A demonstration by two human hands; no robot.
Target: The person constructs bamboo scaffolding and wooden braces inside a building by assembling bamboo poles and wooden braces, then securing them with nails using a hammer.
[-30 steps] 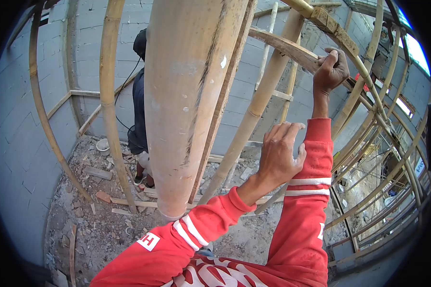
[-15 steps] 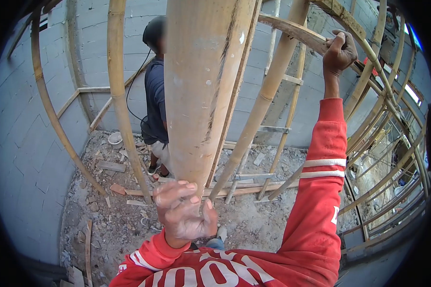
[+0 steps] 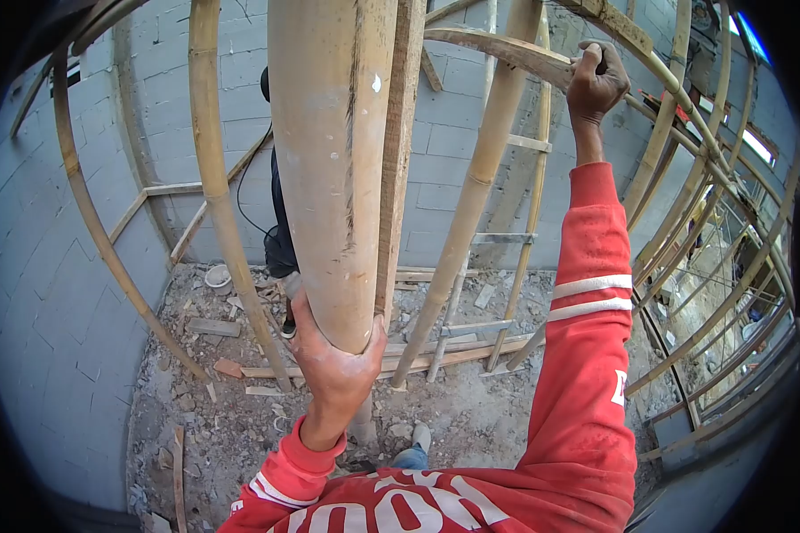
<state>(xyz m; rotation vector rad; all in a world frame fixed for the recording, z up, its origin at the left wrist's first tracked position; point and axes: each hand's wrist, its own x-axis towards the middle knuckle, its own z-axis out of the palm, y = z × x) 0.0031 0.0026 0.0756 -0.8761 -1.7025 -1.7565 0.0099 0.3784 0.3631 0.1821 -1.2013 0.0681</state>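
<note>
A thick, pale bamboo pole with a dark streak fills the upper middle of the head view. My left hand is wrapped round its lower part, thumb on the right side and fingers on the left, fingertips hidden behind it. At upper right my right hand is closed in a fist at the end of a curved-looking wooden board, which crosses in front of a slanted bamboo pole. A long, narrow timber runs right alongside the thick pole.
Partly hidden behind the thick pole stands a person in dark clothing. Thinner bamboo poles rise on the left, and a wooden ladder-like frame leans by the grey block wall. Rubble and loose planks cover the ground.
My left hand has gone from loosely curled fingers in front of the thick pole to a grip round it. The pole and my right hand appear shifted left in view; the person is more hidden.
</note>
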